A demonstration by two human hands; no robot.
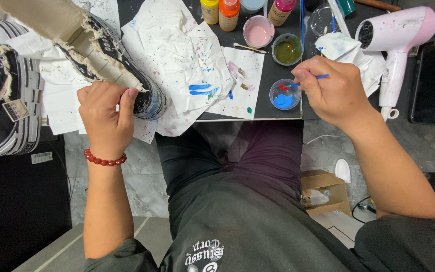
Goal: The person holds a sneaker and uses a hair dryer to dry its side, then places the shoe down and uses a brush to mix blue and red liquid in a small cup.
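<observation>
1. The left hand is covering part of the black sneaker, hiding the grip.
2. The right hand is concealing most of the thin brush.
3. The top edge is cropping 4 paint bottles.
4. The left edge is cutting off a second sneaker.

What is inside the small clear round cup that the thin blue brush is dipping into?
The small clear round cup holds bright blue paint. The right hand dips the thin blue brush toward it; the brush's tip looks red. The paint covers the cup's bottom.
</observation>
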